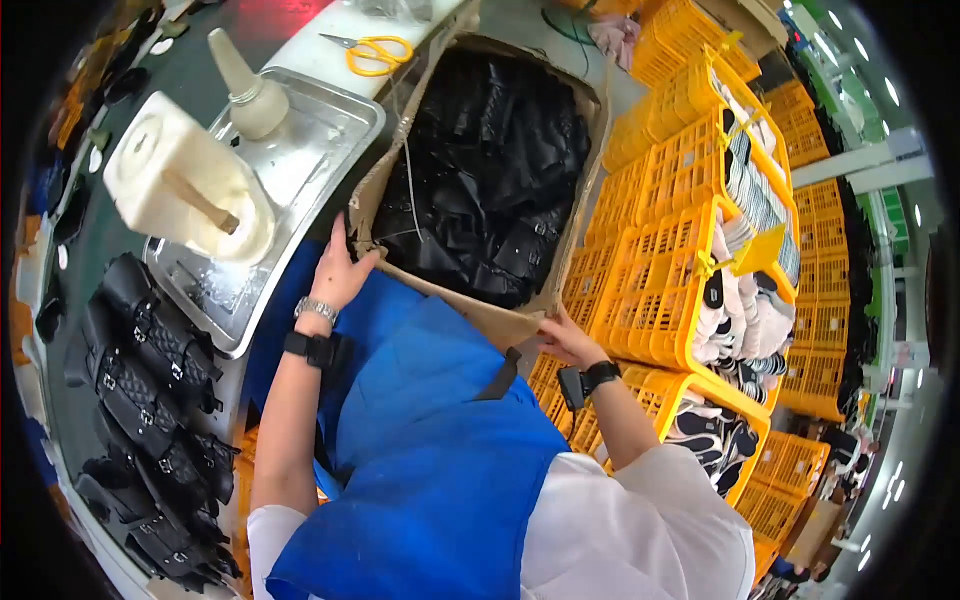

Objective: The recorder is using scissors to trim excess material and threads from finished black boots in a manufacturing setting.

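Note:
In front of me stands an open cardboard box [470,312] filled with black leather-like boot uppers [490,160]; some show straps and small buckles. My left hand [343,268] grips its near left corner, thumb over the near edge and fingers along the side. At the near right corner, my right hand [572,338] holds the cardboard edge, its fingertips partly hidden. A pale string [410,185] trails over the box's left side onto the black pieces.
Left of the box, a metal tray [330,125] carries a white cut-open jug [190,185] and a nozzle bottle [250,95]. Yellow scissors [380,55] lie beyond. Buckled black uppers [145,410] cover the left table. Yellow crates [650,290] with insole-shaped pieces [740,320] stack along the right.

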A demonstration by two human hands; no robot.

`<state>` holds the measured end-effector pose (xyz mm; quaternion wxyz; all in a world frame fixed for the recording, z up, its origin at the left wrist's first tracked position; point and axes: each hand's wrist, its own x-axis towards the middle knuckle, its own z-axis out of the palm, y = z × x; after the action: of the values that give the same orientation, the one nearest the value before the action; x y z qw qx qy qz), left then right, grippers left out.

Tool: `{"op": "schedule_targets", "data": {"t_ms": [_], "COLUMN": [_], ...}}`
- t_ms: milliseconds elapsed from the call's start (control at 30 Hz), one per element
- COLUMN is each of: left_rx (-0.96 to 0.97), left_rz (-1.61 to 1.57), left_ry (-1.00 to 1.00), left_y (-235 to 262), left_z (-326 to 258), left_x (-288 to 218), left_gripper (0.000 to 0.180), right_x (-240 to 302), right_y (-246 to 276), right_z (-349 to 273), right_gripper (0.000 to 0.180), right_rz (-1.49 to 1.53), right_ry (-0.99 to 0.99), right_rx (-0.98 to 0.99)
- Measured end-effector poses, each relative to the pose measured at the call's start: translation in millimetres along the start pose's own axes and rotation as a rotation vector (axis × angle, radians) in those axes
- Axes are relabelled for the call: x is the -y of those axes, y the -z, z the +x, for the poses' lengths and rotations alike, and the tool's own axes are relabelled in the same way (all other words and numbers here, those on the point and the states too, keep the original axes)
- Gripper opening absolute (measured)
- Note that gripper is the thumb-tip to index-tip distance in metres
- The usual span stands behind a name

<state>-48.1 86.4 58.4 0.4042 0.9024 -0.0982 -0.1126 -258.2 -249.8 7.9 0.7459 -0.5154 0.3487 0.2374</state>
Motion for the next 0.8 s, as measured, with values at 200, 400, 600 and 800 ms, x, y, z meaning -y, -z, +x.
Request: {"op": "schedule_targets", "data": {"t_ms": [200, 400, 600, 800], "left_rx": [-0.002, 0.054, -0.081, 0.009], "left_rz": [-0.09, -0.129, -0.036, 0.082], "left_ry": [0.119, 0.232, 0.116, 0.199], "left_y": [-29.0, -48.9, -68.5, -81.5], "left_z": [47.6, 62.7, 78.8, 140.8], "left_x": [9.6, 19.9, 38.5, -17.6], "left_gripper": [0.059, 0.058, 0.052, 0.061], "right_x": [-3.7, -21.2, 0.3, 42.2], "right_y": [-26.7, -20.4, -13.7, 20.5], "right_z": [27.9, 64.7, 78.0, 111.1], "right_gripper": [0.075, 0.06, 0.052, 0.047], "right_rz": [-0.065, 0.134, 0.19, 0.201], "right_ry": [0.005, 0.171, 0.295, 0.263], "right_rx": [-0.18, -0.474, -0.526, -0.449]}}
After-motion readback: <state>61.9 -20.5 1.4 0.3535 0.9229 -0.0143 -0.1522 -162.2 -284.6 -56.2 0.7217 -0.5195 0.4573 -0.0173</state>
